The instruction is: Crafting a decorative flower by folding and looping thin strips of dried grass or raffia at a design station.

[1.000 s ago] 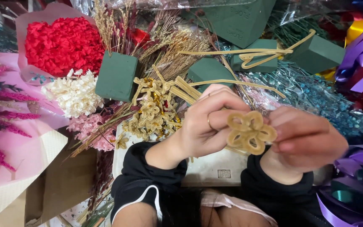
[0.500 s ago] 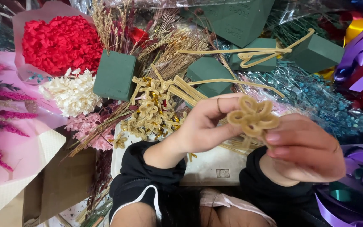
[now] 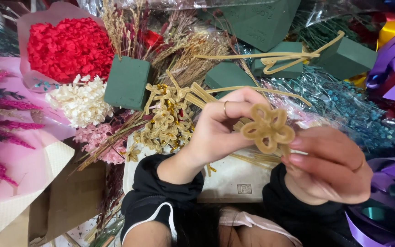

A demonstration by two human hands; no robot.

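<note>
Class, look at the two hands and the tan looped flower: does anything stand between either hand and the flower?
Nothing visible does. The left hand and right hand both touch the looped flower directly, left fingers at its left edge, right fingertips at its lower right. The pile of finished flowers lies apart, to the left.

I see a tan woven flower with five looped petals and an open centre, face toward me, held up between my two hands above a pile of similar flowers.
</note>
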